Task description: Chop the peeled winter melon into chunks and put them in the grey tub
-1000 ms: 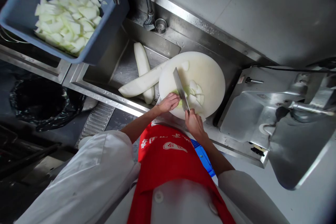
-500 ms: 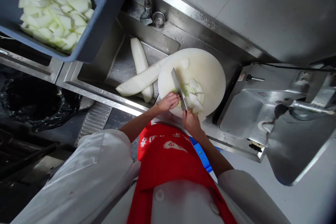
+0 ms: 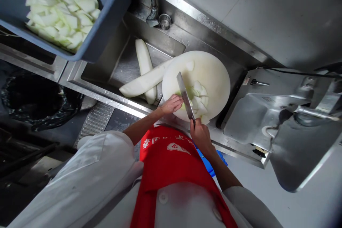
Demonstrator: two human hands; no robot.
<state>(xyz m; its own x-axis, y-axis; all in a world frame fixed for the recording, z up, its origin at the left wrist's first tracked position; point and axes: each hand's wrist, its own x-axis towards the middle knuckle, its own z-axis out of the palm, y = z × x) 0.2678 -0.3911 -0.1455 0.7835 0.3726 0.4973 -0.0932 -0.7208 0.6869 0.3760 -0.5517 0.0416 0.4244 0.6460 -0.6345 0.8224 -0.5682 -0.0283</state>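
A: Held what in the right hand (image 3: 201, 133)?

B: Gripped a knife (image 3: 185, 92) by its handle, with closed fingers, just off the near edge of the round cutting board (image 3: 217, 78). Angled the blade over the board, tip towards the far left edge.

A: Did what with the left hand (image 3: 172, 104)?

B: Curled bent fingers over a pale gourd piece (image 3: 182, 107) by the board's near left edge, with fingertips just beside the blade. Hid much of the piece; could not tell its full shape.

A: Found the cut pieces (image 3: 199, 101) where?

B: Saw them in a loose cluster right of the blade, between the board's middle and its near edge, some overlapping. Noted a lone slice (image 3: 190, 66) towards the far edge, apart from the rest.

A: Saw what in the sink (image 3: 123, 66)?

B: Showed two long, pale gourds, crossed, with the upper gourd (image 3: 145, 82) over the lower gourd (image 3: 143, 56). Lost one end of the upper behind the board's left edge.

A: Noted what around the edges?

B: Showed a blue-grey tub (image 3: 99, 39) overlapping the sink's far left corner, heaped with pale chunks (image 3: 62, 16). Included a strainer cup (image 3: 165, 21) beside a tap (image 3: 152, 16) along the sink's far edge.
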